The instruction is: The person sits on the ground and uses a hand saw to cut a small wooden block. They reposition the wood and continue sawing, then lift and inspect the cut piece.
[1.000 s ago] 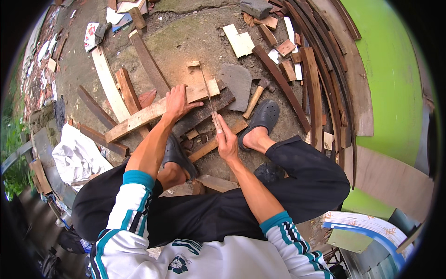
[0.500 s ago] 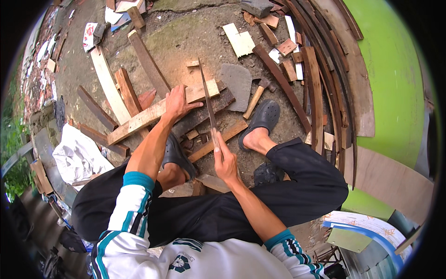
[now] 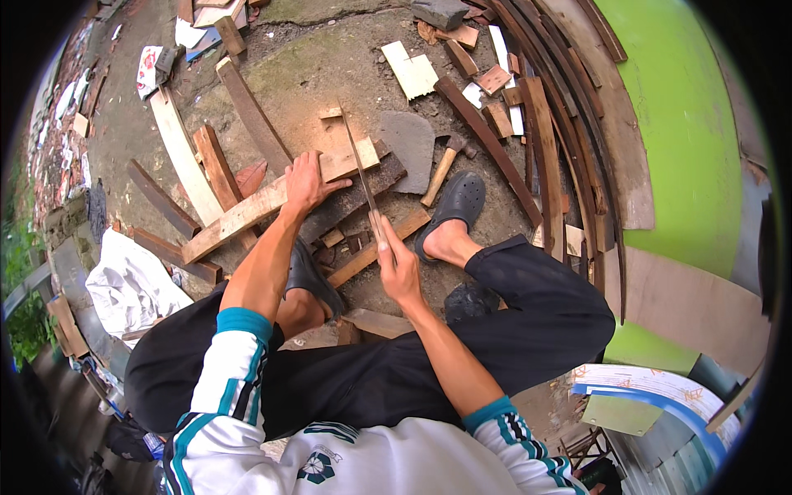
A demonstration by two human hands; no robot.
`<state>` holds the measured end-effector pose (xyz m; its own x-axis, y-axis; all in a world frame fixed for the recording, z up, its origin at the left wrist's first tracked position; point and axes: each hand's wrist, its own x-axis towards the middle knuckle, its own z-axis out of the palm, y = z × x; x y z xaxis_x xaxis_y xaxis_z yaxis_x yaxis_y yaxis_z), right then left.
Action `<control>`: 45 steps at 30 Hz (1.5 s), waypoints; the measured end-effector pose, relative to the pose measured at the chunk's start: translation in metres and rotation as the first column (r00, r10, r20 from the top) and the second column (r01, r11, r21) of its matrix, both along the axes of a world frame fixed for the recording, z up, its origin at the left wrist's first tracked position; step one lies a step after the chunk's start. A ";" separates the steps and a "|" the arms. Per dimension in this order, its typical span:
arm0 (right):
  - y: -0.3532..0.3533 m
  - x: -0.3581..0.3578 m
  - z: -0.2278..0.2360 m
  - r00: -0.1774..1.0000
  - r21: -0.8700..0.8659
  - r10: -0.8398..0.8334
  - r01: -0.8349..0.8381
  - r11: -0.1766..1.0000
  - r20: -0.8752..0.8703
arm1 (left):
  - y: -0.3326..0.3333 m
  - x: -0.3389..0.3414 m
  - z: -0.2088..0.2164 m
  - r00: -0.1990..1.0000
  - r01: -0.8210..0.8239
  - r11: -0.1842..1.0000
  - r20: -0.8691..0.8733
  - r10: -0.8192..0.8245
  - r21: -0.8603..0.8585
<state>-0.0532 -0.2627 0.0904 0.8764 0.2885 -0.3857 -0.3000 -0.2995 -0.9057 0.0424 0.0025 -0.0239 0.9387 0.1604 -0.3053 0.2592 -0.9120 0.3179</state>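
A long pale wooden board [image 3: 247, 216] lies slanted over a darker wooden beam [image 3: 363, 194] on the ground. My left hand [image 3: 305, 185] grips the board from above near its right part, with the thumb stretched along it. In my right hand [image 3: 398, 268], closed round its handle, is a handsaw [image 3: 358, 161]. The narrow blade points away from me and crosses the board close to its right end. A small wood offcut [image 3: 330, 112] lies by the blade's tip, with sawdust on the ground around it.
A hammer [image 3: 442, 172] lies beside my right shoe [image 3: 462, 200], next to a grey flat stone [image 3: 407, 148]. Dark wooden strips [image 3: 491, 153] and curved planks edge a green panel [image 3: 668, 140] on the right. White cloth [image 3: 132, 276] and loose boards lie on the left.
My right hand has shifted slightly forward with the saw. My left hand keeps its place on the board. The whole view has moved a little.
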 end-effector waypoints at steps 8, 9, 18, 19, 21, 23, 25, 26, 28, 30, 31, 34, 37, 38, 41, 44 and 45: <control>-0.036 -0.038 0.015 0.984 -0.041 0.105 -0.100 0.994 0.141 | 0.001 -0.007 0.001 0.999 -0.014 1.000 -0.036 0.014 -0.014; -0.015 -0.006 0.005 0.993 -0.037 0.083 -0.080 0.996 0.083 | 0.003 -0.002 -0.001 1.000 -0.004 1.000 -0.008 0.004 -0.017; -0.030 -0.041 0.014 0.989 -0.022 0.103 -0.102 0.995 0.102 | -0.001 0.003 0.005 1.000 -0.007 1.000 0.006 0.007 -0.012; -0.016 -0.026 0.008 0.997 0.045 0.046 -0.043 0.998 -0.057 | -0.001 0.003 0.001 1.000 -0.004 1.000 -0.008 0.003 -0.029; -0.014 -0.019 0.013 0.961 0.158 -0.023 0.069 0.985 -0.276 | 0.003 0.002 0.002 0.999 -0.006 0.999 -0.050 0.004 -0.046; -0.042 -0.031 0.034 0.924 0.255 -0.064 0.170 0.952 -0.378 | 0.005 -0.002 0.000 0.999 -0.013 1.000 -0.038 0.012 -0.015; -0.053 -0.038 0.025 0.942 0.286 -0.107 0.203 0.936 -0.319 | -0.001 0.000 0.003 0.999 -0.013 1.000 -0.037 0.013 0.001; -0.048 -0.030 0.016 0.955 0.222 -0.097 0.162 0.961 -0.280 | -0.001 0.002 0.003 0.998 -0.012 1.000 -0.068 0.012 0.005; -0.027 0.004 -0.001 0.993 0.074 -0.042 0.051 0.996 -0.110 | 0.000 0.004 -0.002 1.000 0.003 0.999 -0.020 -0.004 -0.037; -0.031 0.003 0.020 0.993 0.044 0.020 -0.014 0.999 -0.117 | 0.005 -0.003 -0.002 1.000 -0.005 0.999 -0.026 0.003 -0.046; -0.036 -0.001 0.030 0.992 0.031 0.048 -0.044 0.999 -0.119 | 0.005 -0.009 -0.001 0.999 -0.011 0.999 -0.050 0.008 -0.043; -0.057 -0.054 0.027 1.000 0.108 -0.008 0.006 0.994 0.016 | 0.002 0.008 0.005 0.999 -0.012 0.999 -0.048 0.010 -0.046; -0.040 -0.015 0.016 0.997 -0.068 0.077 -0.075 0.995 0.030 | 0.002 -0.001 0.004 0.998 -0.024 0.998 -0.053 0.022 -0.053; -0.038 -0.009 0.020 0.996 -0.082 0.088 -0.085 0.993 0.027 | 0.003 -0.001 0.004 0.998 -0.030 0.997 -0.048 0.027 -0.068; -0.046 -0.020 0.051 0.990 -0.086 0.136 -0.133 0.987 0.031 | 0.003 -0.003 0.003 0.997 -0.038 0.999 -0.073 0.036 -0.038; -0.051 -0.058 0.041 0.992 -0.058 0.107 -0.103 0.993 0.069 | 0.003 0.004 0.002 0.998 -0.023 1.000 -0.054 0.022 -0.021; -0.044 -0.044 0.032 0.995 -0.078 0.093 -0.090 0.993 0.044 | 0.001 0.000 0.002 0.998 -0.020 1.000 -0.068 0.019 -0.016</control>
<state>-0.0975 -0.3067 0.1225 0.8656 0.3398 -0.3678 -0.2250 -0.3923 -0.8919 0.0427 0.0031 -0.0215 0.9124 0.1727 -0.3710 0.2984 -0.9012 0.3144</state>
